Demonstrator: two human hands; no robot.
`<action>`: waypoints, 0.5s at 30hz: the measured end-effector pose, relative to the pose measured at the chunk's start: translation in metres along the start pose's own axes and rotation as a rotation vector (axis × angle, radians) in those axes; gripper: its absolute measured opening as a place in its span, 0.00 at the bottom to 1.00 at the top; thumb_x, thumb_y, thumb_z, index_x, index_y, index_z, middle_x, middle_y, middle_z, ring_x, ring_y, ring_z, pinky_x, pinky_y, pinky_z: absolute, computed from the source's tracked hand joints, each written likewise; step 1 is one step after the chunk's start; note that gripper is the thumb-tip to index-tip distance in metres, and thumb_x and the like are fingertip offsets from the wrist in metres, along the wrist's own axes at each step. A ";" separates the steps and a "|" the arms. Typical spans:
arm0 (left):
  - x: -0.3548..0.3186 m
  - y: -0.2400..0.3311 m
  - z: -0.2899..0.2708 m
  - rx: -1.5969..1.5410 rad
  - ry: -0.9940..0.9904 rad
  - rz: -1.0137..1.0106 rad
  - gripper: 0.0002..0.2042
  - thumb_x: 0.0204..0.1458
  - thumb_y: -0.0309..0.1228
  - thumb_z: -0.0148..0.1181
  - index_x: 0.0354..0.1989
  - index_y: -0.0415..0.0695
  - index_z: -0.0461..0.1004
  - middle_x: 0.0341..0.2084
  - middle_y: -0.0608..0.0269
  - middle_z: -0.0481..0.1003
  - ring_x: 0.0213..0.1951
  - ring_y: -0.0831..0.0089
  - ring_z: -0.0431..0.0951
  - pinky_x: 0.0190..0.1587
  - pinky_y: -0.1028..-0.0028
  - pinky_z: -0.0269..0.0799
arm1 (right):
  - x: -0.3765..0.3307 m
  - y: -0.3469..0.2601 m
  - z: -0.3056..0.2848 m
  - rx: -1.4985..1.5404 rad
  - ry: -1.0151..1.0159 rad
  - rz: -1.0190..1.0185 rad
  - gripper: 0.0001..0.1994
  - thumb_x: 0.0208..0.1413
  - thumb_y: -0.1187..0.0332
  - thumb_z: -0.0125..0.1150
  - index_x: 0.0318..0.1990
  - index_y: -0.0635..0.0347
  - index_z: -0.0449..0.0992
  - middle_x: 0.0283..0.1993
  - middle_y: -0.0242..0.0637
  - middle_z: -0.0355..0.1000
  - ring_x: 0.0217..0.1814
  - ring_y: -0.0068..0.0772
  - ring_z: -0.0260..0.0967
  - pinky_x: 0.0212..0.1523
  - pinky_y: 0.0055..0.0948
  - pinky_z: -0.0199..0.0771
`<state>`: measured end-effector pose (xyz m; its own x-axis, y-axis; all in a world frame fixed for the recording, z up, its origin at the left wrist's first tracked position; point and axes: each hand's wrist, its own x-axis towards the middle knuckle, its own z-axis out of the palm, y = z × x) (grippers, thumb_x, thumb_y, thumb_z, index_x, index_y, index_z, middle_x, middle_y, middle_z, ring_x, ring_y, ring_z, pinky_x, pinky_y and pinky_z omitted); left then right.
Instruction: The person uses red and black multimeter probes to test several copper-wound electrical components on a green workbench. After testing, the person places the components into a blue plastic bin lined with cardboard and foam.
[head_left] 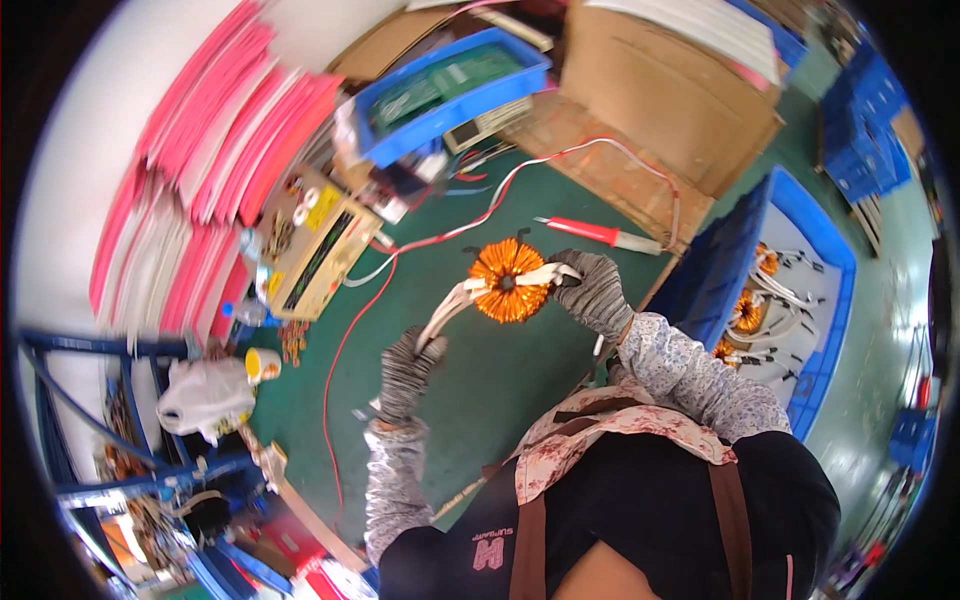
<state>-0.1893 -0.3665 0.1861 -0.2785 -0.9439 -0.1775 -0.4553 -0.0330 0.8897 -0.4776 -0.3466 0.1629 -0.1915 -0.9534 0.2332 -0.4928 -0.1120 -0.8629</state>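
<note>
Between my gloved hands hangs a round coil wound with orange copper wire (497,301), above the green mat. White sleeved leads (446,312) run from its left side down to my left hand (407,375), whose fingers are closed round them. On the other side, my right hand (593,291) grips a short white lead (545,273) with a dark end. Short black wire ends show at the coil's upper edge. Just beyond my right hand, a red-handled probe with a pointed tip (583,230) lies on the mat.
A bench meter (325,255) stands at the left, with red and white cables crossing the green mat (400,290). A blue tray of circuit boards (455,130) sits at the back. At right, a blue bin (835,300) holds several similar coils. Pink and white foam sheets (215,130) are stacked far left.
</note>
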 end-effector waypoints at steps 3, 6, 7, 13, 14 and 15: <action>0.015 0.075 0.094 -0.553 -0.178 -0.061 0.27 0.49 0.46 0.57 0.50 0.40 0.61 0.29 0.60 0.72 0.20 0.75 0.71 0.23 0.79 0.68 | -0.008 0.025 -0.045 0.244 0.297 0.177 0.14 0.43 0.69 0.60 0.40 0.61 0.73 0.29 0.39 0.73 0.31 0.35 0.72 0.32 0.28 0.71; 0.035 0.128 0.168 -0.696 -0.353 0.169 0.33 0.47 0.50 0.57 0.54 0.40 0.55 0.31 0.60 0.69 0.25 0.79 0.69 0.28 0.81 0.67 | -0.031 0.024 -0.063 0.846 0.430 0.342 0.24 0.44 0.66 0.63 0.50 0.62 0.66 0.39 0.34 0.70 0.41 0.28 0.69 0.39 0.26 0.70; 0.045 0.141 0.190 -0.708 -0.359 0.281 0.35 0.46 0.52 0.57 0.54 0.40 0.53 0.32 0.60 0.69 0.27 0.80 0.68 0.29 0.81 0.66 | -0.036 0.015 -0.077 1.011 0.369 0.321 0.28 0.44 0.65 0.64 0.53 0.61 0.62 0.44 0.35 0.67 0.45 0.27 0.66 0.43 0.27 0.68; 0.055 0.187 0.303 -0.076 -0.530 0.696 0.39 0.44 0.55 0.56 0.56 0.39 0.50 0.48 0.50 0.60 0.51 0.62 0.63 0.51 0.66 0.60 | -0.056 0.045 -0.163 1.660 0.006 0.397 0.28 0.47 0.57 0.61 0.54 0.57 0.60 0.48 0.36 0.65 0.50 0.26 0.63 0.51 0.28 0.64; 0.052 0.193 0.320 -0.112 -0.564 0.848 0.43 0.44 0.60 0.51 0.57 0.35 0.49 0.48 0.48 0.60 0.51 0.61 0.63 0.53 0.65 0.58 | -0.060 0.053 -0.177 1.687 0.004 0.349 0.24 0.47 0.55 0.60 0.49 0.57 0.64 0.43 0.35 0.68 0.43 0.25 0.67 0.45 0.25 0.68; 0.042 0.201 0.339 -0.182 -0.566 0.801 0.35 0.49 0.53 0.49 0.57 0.41 0.48 0.44 0.54 0.61 0.46 0.66 0.65 0.49 0.70 0.62 | -0.063 0.058 -0.193 1.626 0.083 0.300 0.23 0.46 0.56 0.61 0.47 0.58 0.65 0.41 0.34 0.68 0.41 0.25 0.67 0.44 0.24 0.68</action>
<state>-0.5796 -0.3016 0.2148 -0.8307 -0.4150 0.3710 0.1666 0.4505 0.8771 -0.6579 -0.2391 0.1849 -0.1781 -0.9831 -0.0415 0.9037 -0.1468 -0.4023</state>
